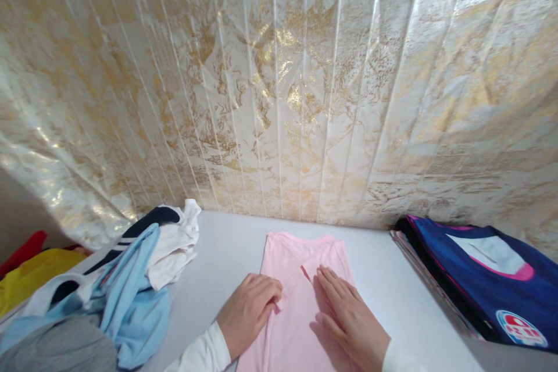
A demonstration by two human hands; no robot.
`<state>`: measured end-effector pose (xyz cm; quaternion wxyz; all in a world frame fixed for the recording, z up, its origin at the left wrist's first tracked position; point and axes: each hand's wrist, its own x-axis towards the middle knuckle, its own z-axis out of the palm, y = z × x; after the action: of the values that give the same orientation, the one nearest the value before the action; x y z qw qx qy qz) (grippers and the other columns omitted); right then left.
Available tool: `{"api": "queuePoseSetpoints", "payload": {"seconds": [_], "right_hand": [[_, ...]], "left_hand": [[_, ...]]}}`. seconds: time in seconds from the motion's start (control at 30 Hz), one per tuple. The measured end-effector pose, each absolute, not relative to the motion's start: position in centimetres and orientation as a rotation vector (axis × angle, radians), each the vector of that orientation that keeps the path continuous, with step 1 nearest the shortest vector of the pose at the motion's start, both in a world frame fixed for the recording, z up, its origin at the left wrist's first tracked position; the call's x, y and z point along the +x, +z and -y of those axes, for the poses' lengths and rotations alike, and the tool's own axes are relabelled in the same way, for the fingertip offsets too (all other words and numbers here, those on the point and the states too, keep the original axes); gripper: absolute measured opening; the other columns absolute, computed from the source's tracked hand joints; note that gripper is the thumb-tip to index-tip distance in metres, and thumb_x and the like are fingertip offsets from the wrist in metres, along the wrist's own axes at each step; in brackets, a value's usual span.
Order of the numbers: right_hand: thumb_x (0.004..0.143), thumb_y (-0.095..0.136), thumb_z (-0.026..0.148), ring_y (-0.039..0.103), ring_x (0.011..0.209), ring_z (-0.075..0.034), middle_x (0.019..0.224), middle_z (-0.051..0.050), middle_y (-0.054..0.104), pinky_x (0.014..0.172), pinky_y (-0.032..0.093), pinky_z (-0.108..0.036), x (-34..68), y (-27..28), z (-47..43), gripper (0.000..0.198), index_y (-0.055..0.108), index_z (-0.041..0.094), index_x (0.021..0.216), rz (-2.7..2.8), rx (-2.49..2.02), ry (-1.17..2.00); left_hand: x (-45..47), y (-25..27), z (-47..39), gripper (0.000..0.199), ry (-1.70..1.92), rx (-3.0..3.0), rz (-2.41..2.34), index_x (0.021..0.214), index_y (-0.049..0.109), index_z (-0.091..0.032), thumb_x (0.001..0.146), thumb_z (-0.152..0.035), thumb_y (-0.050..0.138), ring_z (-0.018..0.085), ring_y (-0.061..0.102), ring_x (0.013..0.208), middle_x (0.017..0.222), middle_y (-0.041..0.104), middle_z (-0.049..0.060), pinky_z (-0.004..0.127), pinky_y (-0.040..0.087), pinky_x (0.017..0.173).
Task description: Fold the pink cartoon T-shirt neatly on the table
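Observation:
A pink shirt (292,337) lies on the white table in front of me, its sides folded inward and its neckline at the far end. My left hand (250,311) is closed at the shirt's left side, pinching a bit of the pink fabric between thumb and fingers. Flat on the right half of the shirt rests my right hand (346,314), fingers stretched out and pointing up and left. A small red strip (304,272) shows on the fabric just beyond its fingertips. The lower end of the shirt runs out of view.
To the left is a loose heap of clothes, with a light blue garment (133,308), a grey one (58,346) and a white one (174,250). A stack of folded clothes topped by a navy shirt (475,279) stands right. Behind the table (226,250) hangs a shiny gold-patterned curtain (279,99).

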<state>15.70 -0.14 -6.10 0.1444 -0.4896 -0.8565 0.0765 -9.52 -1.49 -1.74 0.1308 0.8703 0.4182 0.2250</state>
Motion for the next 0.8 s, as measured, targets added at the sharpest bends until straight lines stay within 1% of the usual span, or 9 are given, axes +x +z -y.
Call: {"api": "queuePoseSetpoints", "payload": {"seconds": [0.07, 0.13, 0.17, 0.27, 0.37, 0.5, 0.6, 0.73, 0.8], "right_hand": [[0.082, 0.049, 0.025, 0.044, 0.126, -0.026, 0.136, -0.013, 0.049, 0.102, 0.039, -0.04, 14.8, -4.7, -0.7, 0.049, 0.048, 0.016, 0.131, 2.425, -1.304, 0.262], [0.084, 0.044, 0.019, 0.058, 0.108, -0.022, 0.115, -0.01, 0.063, 0.09, 0.047, -0.034, 13.7, -3.6, -1.8, 0.033, 0.06, 0.019, 0.112, 2.356, -1.227, 0.331], [0.085, 0.042, 0.018, 0.061, 0.097, -0.02, 0.103, -0.008, 0.066, 0.083, 0.049, -0.032, 13.1, -3.3, -2.4, 0.026, 0.062, 0.02, 0.102, 2.32, -1.208, 0.368], [0.086, 0.042, 0.017, 0.06, 0.081, -0.018, 0.087, -0.005, 0.062, 0.073, 0.048, -0.029, 11.8, -3.2, -4.0, 0.02, 0.062, 0.02, 0.087, 2.211, -1.204, 0.423], [0.086, 0.042, 0.016, 0.058, 0.079, -0.018, 0.087, -0.006, 0.059, 0.071, 0.047, -0.028, 11.4, -4.1, -5.3, 0.02, 0.062, 0.019, 0.087, 2.143, -1.213, 0.44], [0.087, 0.045, 0.022, 0.055, 0.067, -0.015, 0.083, -0.004, 0.057, 0.063, 0.044, -0.026, 11.8, -5.0, -6.4, 0.015, 0.059, 0.018, 0.088, 2.062, -1.235, 0.496], [0.087, 0.047, 0.023, 0.054, 0.068, -0.016, 0.079, -0.003, 0.06, 0.063, 0.043, -0.026, 12.1, -5.0, -6.9, 0.013, 0.059, 0.018, 0.087, 2.04, -1.289, 0.518], [0.088, 0.047, 0.022, 0.055, 0.088, -0.02, 0.088, -0.005, 0.066, 0.077, 0.039, -0.029, 12.2, -4.3, -7.3, 0.017, 0.063, 0.018, 0.087, 2.166, -1.341, 0.369], [0.087, 0.047, 0.018, 0.056, 0.091, -0.021, 0.091, -0.005, 0.069, 0.079, 0.037, -0.03, 12.1, -3.8, -7.6, 0.019, 0.065, 0.019, 0.089, 2.249, -1.415, 0.341]], "left_hand": [[-9.1, -1.5, 1.7, 0.016, 0.635, 2.511, -1.27, 0.094, 0.052, -0.022, 0.083, -0.01, 0.05, 0.019, 0.052, 0.092, 0.098, 0.06, 0.0, 0.032, 0.037, 0.085], [-8.5, -1.5, 1.7, 0.018, 0.619, 2.492, -1.335, 0.094, 0.051, -0.021, 0.079, -0.02, 0.06, 0.02, 0.05, 0.089, 0.096, 0.058, 0.001, 0.033, 0.036, 0.083], [-8.2, -1.7, 1.7, 0.021, 0.614, 2.482, -1.372, 0.094, 0.051, -0.021, 0.077, -0.024, 0.064, 0.021, 0.05, 0.089, 0.095, 0.057, 0.001, 0.034, 0.036, 0.082], [-7.3, -2.5, 1.6, 0.021, 0.609, 2.453, -1.512, 0.092, 0.051, -0.021, 0.076, -0.023, 0.064, 0.022, 0.048, 0.087, 0.093, 0.055, 0.0, 0.034, 0.036, 0.079], [-6.9, -3.0, 1.5, 0.014, 0.614, 2.455, -1.572, 0.086, 0.049, -0.021, 0.077, -0.013, 0.056, 0.021, 0.047, 0.085, 0.089, 0.053, 0.0, 0.033, 0.035, 0.077], [-7.0, -3.1, 1.6, 0.015, 0.683, 2.403, -1.57, 0.08, 0.045, -0.021, 0.076, -0.007, 0.05, 0.02, 0.048, 0.08, 0.084, 0.052, 0.0, 0.032, 0.036, 0.073], [-7.3, -3.2, 1.7, 0.016, 0.722, 2.367, -1.547, 0.079, 0.043, -0.021, 0.076, -0.005, 0.046, 0.019, 0.048, 0.078, 0.085, 0.051, 0.0, 0.031, 0.037, 0.072], [-7.4, -3.5, 1.7, 0.017, 0.747, 2.359, -1.528, 0.077, 0.042, -0.021, 0.077, -0.004, 0.045, 0.019, 0.049, 0.078, 0.087, 0.052, 0.001, 0.032, 0.038, 0.072], [-7.4, -3.5, 1.6, 0.017, 0.76, 2.346, -1.521, 0.078, 0.043, -0.021, 0.077, -0.004, 0.045, 0.02, 0.049, 0.079, 0.088, 0.052, 0.002, 0.032, 0.038, 0.072]]}}
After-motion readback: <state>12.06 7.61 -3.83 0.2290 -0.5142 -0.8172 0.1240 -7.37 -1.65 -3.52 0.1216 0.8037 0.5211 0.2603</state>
